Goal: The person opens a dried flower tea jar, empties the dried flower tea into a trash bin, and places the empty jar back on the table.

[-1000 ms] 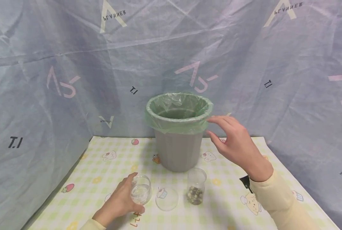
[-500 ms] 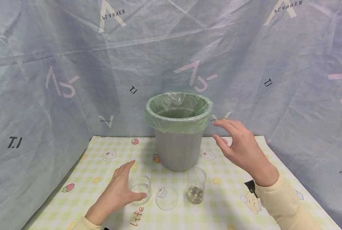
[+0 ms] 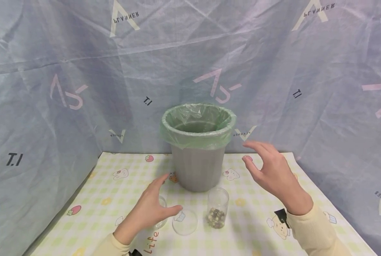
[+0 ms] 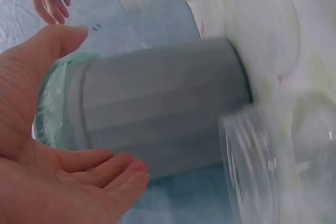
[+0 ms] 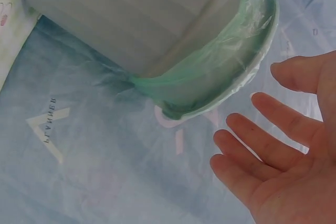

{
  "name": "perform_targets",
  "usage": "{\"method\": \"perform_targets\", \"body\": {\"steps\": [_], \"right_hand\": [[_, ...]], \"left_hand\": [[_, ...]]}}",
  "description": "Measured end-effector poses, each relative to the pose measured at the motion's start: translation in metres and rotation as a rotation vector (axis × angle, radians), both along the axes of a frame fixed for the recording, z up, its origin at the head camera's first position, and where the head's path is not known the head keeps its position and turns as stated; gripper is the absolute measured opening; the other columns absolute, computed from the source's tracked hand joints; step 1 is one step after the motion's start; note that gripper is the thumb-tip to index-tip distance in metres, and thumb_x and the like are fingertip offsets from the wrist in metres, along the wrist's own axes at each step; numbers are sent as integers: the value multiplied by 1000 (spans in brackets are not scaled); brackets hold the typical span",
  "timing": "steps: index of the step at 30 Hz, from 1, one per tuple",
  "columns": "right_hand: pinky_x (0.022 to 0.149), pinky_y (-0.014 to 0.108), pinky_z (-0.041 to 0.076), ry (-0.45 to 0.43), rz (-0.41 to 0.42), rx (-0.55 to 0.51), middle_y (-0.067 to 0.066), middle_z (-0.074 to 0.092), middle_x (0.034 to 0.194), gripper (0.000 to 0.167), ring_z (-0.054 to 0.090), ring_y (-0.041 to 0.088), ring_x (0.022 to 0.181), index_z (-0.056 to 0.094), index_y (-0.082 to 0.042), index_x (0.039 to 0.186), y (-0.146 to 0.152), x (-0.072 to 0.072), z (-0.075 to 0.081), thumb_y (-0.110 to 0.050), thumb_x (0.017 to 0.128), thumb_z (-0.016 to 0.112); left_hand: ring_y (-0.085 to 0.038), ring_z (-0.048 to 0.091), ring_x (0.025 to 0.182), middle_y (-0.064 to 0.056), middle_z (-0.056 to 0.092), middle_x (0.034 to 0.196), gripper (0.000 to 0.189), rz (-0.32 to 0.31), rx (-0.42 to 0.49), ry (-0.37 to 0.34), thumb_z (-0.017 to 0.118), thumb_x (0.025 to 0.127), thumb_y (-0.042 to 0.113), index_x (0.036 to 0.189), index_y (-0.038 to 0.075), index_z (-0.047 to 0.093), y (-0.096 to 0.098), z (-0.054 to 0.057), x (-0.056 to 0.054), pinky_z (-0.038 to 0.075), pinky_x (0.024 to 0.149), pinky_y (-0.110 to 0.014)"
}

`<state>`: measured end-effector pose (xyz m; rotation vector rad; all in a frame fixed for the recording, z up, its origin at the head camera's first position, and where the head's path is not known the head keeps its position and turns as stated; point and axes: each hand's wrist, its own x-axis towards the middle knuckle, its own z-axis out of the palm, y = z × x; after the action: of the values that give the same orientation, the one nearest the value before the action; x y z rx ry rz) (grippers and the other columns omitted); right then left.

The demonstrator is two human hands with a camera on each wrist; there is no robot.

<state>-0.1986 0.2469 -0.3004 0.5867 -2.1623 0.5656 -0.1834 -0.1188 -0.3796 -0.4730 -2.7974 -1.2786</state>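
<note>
Though wrinkly, lettered drape (image 3: pixel 165 60) behind grn-checked tblcloth (image 3: pixel 248 224).

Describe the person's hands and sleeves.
The left hand and right hand are bare, without gloves. The left sleeve and right sleeve are plain pale yellow and end at the wrists. A small black piece shows by each sleeve.

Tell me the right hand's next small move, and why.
I'd probably lower the right hand toward the tall clear container: the hand is open and holds nothing, and the container, with dark and pale bits at its bottom, stands upright, nearer to it than the clear disc or low jar.
</note>
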Motion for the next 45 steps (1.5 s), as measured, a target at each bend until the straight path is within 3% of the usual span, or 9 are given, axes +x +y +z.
{"method": "perform_targets", "body": {"steps": [4,9,15,19,25,30,38,45], "right_hand": [[96,53,49,-31,-27,-4,12,69,126,35,62,35,119,69,-7,126,3,-1,-5,-9,92,73],[99,55,48,-80,-63,-9,13,68,128,35,61,36,123,68,-8,129,7,-2,-12,-14,95,73],[98,59,48,-149,-81,-12,17,67,129,36,60,40,123,66,-6,130,16,-12,-31,-15,96,71],[98,61,47,-201,-97,-2,20,66,129,39,60,42,122,65,-3,130,22,-19,-46,-13,93,73],[99,62,46,-267,-115,12,21,65,132,41,59,44,124,63,-2,134,27,-27,-58,-15,96,71],[101,62,45,-312,-117,23,21,65,133,40,58,44,125,63,-3,134,30,-29,-63,-15,96,70],[104,62,43,-380,-122,63,23,63,136,43,55,47,127,62,-3,136,35,-34,-68,-15,96,70],[104,64,42,-423,-120,95,27,60,139,50,54,51,128,57,-2,143,35,-38,-70,-15,96,70]], "left_hand": [[-38,37,149,-7,37,163,109,-54,49,-36,86,79,52,164,17,28,12,-2,-3,37,113,-64],[-43,44,143,-13,40,161,102,-91,88,-54,85,81,50,162,18,32,27,-7,-6,42,108,-63],[-43,39,146,-16,34,164,98,-214,196,-80,82,86,44,162,10,31,48,-22,-6,37,115,-59],[-43,38,147,-20,34,163,99,-259,228,-105,82,86,41,161,5,29,60,-32,-6,36,116,-59],[-45,43,143,-24,38,160,100,-274,197,-151,84,84,39,160,3,29,78,-45,-6,41,111,-61],[-45,47,139,-18,41,159,103,-257,204,-191,87,80,46,160,8,34,91,-55,-7,46,107,-61],[-39,52,136,-5,52,151,93,-240,237,-168,91,76,40,154,19,44,105,-69,-12,46,106,-60],[-42,52,134,-10,55,148,91,-266,252,-176,90,78,35,154,17,43,110,-74,-14,46,106,-63]]}}
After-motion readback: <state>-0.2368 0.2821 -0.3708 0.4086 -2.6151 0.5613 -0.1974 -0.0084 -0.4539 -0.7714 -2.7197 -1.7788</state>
